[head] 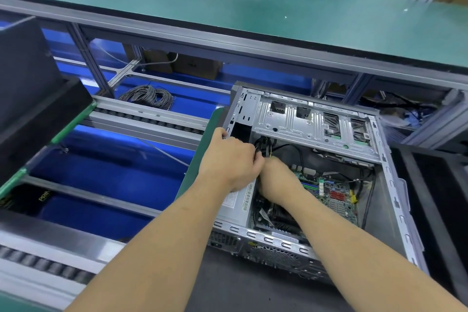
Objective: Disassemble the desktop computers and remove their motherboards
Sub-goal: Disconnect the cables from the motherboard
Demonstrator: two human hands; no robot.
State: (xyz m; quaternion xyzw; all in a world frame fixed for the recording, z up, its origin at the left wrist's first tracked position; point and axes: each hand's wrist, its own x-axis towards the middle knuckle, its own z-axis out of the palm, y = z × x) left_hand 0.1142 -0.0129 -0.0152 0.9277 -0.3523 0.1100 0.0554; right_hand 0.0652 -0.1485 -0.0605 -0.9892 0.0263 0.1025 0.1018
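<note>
The step in hand seems to be the unplugging of the power cables, before the motherboard [331, 192] can come out. The case [395, 200] lies on its side on a dark mat [228, 291], with the side panel already off, so the inside is open to view. The motherboard is on the floor of the case, green, flat, with red and yellow connectors and a dark cooler near the front edge.

Both hands meet at the cable bundle [263, 144], which comes out of the grey power supply [238, 204] on the left side of the case. The left hand [230, 157] curls its fingers around the bundle, with the thumb near the case edge. The right hand [276, 181] reaches under it toward the board; its fingers are hidden, so I cannot tell if its grip is closed on a plug or only touches it.

In my judgement the next move calls for a firm pull on the plug, probably with a latch to press first, while the other hand holds the loose wires away. After that, more cables and the screws remain.

The case is thin stamped steel, pale and shiny, with many slots and sharp folded edges. The drive cage [314, 124] above is the same metal. The cables are black, yellow and soft, easy to bend.
</note>
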